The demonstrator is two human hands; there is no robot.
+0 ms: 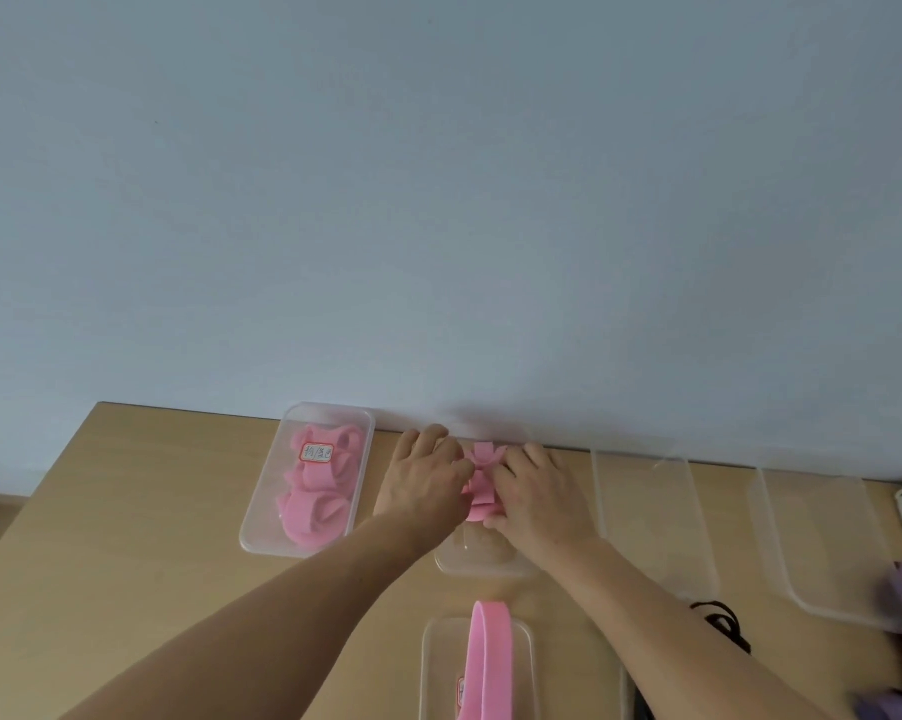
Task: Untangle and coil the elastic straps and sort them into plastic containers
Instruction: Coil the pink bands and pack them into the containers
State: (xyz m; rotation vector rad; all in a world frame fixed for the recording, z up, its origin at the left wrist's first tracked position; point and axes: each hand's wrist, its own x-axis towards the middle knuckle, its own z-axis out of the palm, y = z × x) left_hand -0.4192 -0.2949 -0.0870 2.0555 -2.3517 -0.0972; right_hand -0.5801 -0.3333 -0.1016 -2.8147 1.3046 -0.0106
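Now, mid-frame, I'd keep left hand (428,478) and right hand (534,493) pinching the pink strap (482,483), pressing its coil flat into the container (482,561).

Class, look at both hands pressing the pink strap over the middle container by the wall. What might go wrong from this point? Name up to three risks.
1. The pink strap, pinched between the left hand and right hand, looks springy; once released it may uncoil.
2. The middle container is largely hidden under the hands, so the strap may land off target.
3. The near strap arches above its container and may spill out.
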